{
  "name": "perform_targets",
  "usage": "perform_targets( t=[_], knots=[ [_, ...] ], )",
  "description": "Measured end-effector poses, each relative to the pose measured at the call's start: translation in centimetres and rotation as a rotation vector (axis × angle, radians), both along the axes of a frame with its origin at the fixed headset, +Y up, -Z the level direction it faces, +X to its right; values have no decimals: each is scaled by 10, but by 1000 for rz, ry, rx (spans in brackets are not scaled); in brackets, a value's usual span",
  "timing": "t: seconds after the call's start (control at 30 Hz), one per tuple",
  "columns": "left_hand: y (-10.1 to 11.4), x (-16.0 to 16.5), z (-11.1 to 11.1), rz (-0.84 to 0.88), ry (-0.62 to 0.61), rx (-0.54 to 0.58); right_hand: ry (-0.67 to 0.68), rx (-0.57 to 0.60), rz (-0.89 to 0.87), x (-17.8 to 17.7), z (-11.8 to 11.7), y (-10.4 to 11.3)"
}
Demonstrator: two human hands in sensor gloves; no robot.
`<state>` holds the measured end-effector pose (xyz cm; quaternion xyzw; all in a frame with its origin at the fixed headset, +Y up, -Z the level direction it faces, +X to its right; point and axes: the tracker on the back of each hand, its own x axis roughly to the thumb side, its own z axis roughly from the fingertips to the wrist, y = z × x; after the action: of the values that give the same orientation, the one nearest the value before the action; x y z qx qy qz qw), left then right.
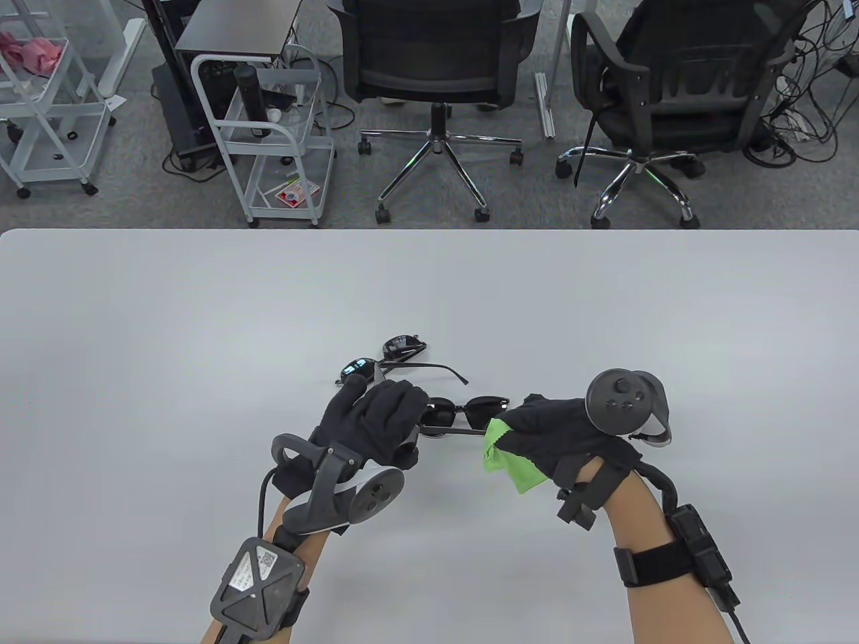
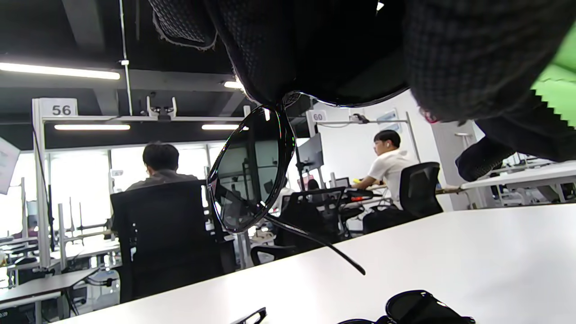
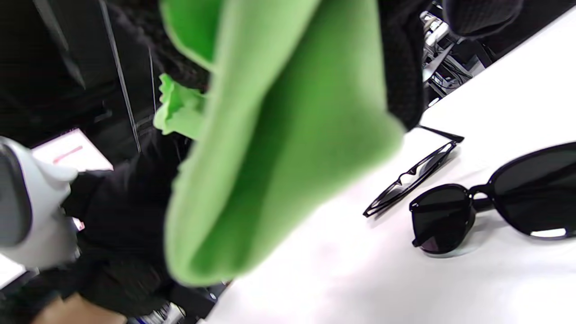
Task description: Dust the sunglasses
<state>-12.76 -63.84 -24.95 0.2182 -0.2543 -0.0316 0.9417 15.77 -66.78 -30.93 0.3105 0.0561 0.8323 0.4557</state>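
Observation:
My left hand grips a pair of black sunglasses by its left end and holds it just above the white table. In the left wrist view one dark lens hangs below my fingers with a temple arm open. My right hand grips a green cloth at the right end of the sunglasses. The cloth fills much of the right wrist view and hides the held pair there.
A second pair of black sunglasses lies on the table just behind my left hand. It also shows in the right wrist view, next to a thin black frame. Office chairs and a white cart stand beyond the far edge.

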Motion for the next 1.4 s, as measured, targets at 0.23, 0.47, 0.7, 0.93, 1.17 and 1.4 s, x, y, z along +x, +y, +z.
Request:
perform_targets(
  t=[0.23,0.47,0.7,0.93,1.17,1.4],
  knots=[
    [-1,14,7,-29,-36,16,33,60,68,-22,8,8],
    [-1,32,19,-74,-88,69,76,171,93,-56,23,23],
    [2,25,11,-60,-39,70,56,162,123,-46,15,22],
    [5,-1,-1,31,24,14,-25,102,84,-4,4,11],
    [2,-13,-6,171,-1,-118,-77,65,4,0,3,4],
    [-5,-18,-17,298,-18,-347,-375,336,-158,7,22,32]
  ],
)
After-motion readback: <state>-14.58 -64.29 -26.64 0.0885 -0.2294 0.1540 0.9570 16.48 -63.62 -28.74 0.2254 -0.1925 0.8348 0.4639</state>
